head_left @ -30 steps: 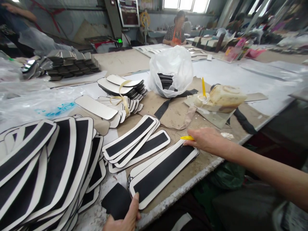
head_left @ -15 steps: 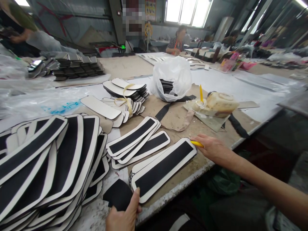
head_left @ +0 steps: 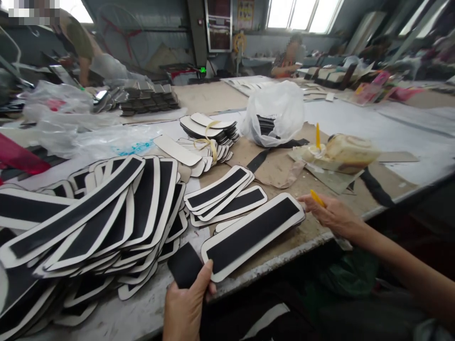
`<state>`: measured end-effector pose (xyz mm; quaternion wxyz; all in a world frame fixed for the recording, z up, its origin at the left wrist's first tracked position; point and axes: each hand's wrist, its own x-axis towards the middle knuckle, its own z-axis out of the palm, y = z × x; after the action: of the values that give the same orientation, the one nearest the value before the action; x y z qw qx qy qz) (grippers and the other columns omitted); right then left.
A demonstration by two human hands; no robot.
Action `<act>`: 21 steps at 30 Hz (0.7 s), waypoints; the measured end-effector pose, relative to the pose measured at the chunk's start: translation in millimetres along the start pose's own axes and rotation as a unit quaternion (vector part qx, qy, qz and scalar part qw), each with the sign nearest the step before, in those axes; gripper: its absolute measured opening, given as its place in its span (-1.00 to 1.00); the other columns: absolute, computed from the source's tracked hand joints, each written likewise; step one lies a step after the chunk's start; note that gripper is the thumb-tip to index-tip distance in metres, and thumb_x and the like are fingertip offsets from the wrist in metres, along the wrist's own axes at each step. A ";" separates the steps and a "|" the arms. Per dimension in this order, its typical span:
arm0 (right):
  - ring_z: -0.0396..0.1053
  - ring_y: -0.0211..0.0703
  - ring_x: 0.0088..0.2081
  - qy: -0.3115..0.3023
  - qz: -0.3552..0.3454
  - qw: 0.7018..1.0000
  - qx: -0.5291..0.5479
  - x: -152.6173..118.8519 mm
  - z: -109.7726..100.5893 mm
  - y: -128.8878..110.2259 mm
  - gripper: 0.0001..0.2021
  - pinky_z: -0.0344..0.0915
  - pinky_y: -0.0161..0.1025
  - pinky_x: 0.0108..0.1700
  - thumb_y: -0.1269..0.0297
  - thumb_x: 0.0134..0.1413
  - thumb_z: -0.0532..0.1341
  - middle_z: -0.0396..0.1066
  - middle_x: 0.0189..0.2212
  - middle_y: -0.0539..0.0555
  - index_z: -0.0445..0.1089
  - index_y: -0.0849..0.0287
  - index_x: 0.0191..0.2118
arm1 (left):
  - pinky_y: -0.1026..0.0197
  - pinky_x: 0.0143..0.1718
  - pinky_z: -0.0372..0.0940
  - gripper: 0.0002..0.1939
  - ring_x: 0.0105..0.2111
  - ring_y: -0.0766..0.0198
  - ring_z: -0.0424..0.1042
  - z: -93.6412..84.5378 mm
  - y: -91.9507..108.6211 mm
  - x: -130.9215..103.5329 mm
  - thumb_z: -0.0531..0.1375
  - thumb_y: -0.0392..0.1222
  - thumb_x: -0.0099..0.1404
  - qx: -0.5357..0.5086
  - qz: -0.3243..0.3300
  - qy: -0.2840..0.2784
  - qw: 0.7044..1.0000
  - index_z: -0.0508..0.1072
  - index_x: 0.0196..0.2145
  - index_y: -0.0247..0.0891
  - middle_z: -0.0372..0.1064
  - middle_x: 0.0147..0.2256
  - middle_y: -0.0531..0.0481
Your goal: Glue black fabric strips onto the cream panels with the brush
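A long white panel with a black strip down its middle [head_left: 254, 237] lies tilted near the table's front edge, on top of similar pieces. My left hand [head_left: 190, 296] is closed on its near corner, thumb on top and fingers beneath. Beside that hand lies a small black sheet [head_left: 185, 265]. At the panel's far end is my right hand [head_left: 330, 215], closed round a yellow-handled tool [head_left: 317, 198]; the tool's working end is hidden. The right fingertips are close to the panel's far corner, and I cannot tell whether they touch it.
A large fanned pile of similar panels [head_left: 117, 227] covers the left side. Behind the panel lies a smaller stack [head_left: 218, 189]. Farther back are tied white pieces [head_left: 209, 151], a plastic bag [head_left: 273, 113] and a stained yellowish container [head_left: 350, 151] beside an upright yellow stick [head_left: 317, 136]. Other people work beyond.
The view has swung left, so the scene sits farther right. The yellow handle now points up and back from my right hand instead of towards the panel. My left hand stays on the panel's corner.
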<state>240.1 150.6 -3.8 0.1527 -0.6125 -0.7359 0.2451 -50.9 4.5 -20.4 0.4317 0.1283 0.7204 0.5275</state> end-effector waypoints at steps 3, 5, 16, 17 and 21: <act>0.12 -0.31 -0.64 -0.046 0.054 0.986 0.150 -3.7 2.3 -7.3 -0.54 0.06 -0.33 -0.59 -0.19 0.09 -0.03 0.17 -0.66 -0.08 0.24 0.14 -0.43 | 0.32 -0.68 0.09 -0.60 -0.72 0.37 0.16 -4.9 0.0 -1.7 0.41 0.02 -0.22 0.002 -0.005 0.013 1.000 0.39 -0.61 -0.33 0.23 -0.77 0.10; 0.00 -0.39 -0.68 -0.084 0.089 0.964 0.237 -7.6 2.7 -14.4 -0.56 -0.03 -0.37 -0.64 -0.20 0.01 0.07 0.07 -0.68 -0.14 0.18 0.14 -0.46 | 0.33 -0.68 0.10 -0.59 -0.73 0.37 0.17 -7.3 -1.9 -2.0 0.42 0.02 -0.25 0.003 -0.016 0.006 1.000 0.41 -0.59 -0.35 0.23 -0.77 0.09; 0.10 -0.36 -0.60 -0.116 0.130 0.936 0.306 -28.9 0.5 -30.8 -0.55 0.01 -0.38 -0.60 -0.14 -0.13 0.25 0.19 -0.63 -0.06 0.26 0.22 -0.51 | 0.30 -0.65 0.22 -0.52 -0.64 0.33 0.28 -5.9 -5.0 -12.5 0.35 0.10 -0.08 -0.066 -0.045 -0.028 0.996 0.45 -0.34 -0.38 0.39 -0.53 0.01; 0.11 -0.36 -0.59 -0.112 0.130 0.937 0.305 -30.2 0.7 -31.2 -0.56 0.03 -0.37 -0.59 -0.13 -0.13 0.26 0.20 -0.62 -0.06 0.27 0.22 -0.52 | 0.31 -0.64 0.22 -0.51 -0.62 0.34 0.28 -4.7 -3.2 -14.2 0.36 0.06 -0.09 -0.071 -0.047 -0.026 0.996 0.45 -0.30 -0.37 0.41 -0.49 0.00; 0.06 -0.38 -0.61 -0.108 0.150 0.934 0.306 -33.3 1.6 -31.5 -0.56 -0.01 -0.38 -0.63 -0.11 -0.16 0.29 0.15 -0.66 -0.08 0.25 0.21 -0.56 | 0.32 -0.60 0.26 -0.52 -0.50 0.28 0.38 -4.8 -2.0 -15.5 0.37 -0.05 -0.06 -0.055 -0.057 -0.034 0.996 0.44 -0.23 -0.38 0.46 -0.37 -0.08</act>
<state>220.1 113.7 14.6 0.2141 -0.6091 -0.5371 0.5429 -44.8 -9.4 -14.3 0.4916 0.0810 0.6812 0.5363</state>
